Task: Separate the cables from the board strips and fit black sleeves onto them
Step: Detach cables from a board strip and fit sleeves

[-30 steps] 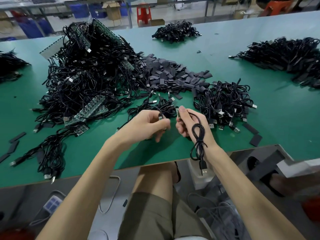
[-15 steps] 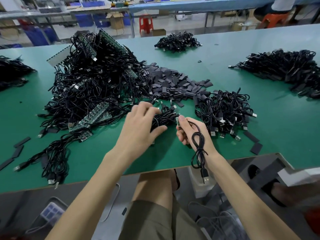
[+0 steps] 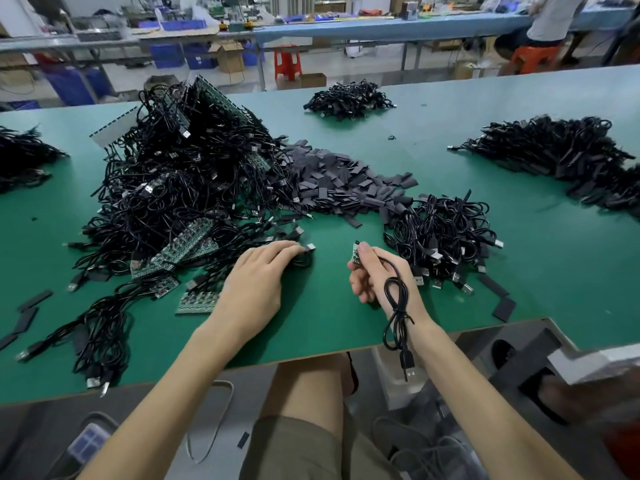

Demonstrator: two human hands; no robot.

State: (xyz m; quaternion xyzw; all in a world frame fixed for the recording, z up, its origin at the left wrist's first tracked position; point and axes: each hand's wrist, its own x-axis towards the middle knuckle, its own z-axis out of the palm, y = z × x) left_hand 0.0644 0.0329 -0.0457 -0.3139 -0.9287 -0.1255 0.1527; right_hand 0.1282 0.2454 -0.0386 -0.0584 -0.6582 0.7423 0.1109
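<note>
Left hand [image 3: 259, 275] lies palm down, fingers nearly straight, its fingertips resting on cables at the near fringe of the tangled cable heap [image 3: 180, 181]; we see it grip nothing; right hand [image 3: 375, 277] is curled, thumb and fingers pinching the small board [image 3: 355, 253] at one end of a coiled cable [image 3: 398, 306]; this cable drapes over the back of the wrist, and its plug hangs past the near edge of the tabletop [image 3: 322, 327]. We note that the two hands are apart, both near the middle of the near edge; the heap fills the left half of the tabletop, with green board strips [image 3: 187, 245] showing along its near side, just left of the left hand; the black sleeves [image 3: 332, 178] lie heaped at the centre, touching the heap's right flank; a smaller cable pile [image 3: 446, 233] sits just right of the right hand; two loose sleeves [image 3: 504, 308] lie near the near right corner.
</note>
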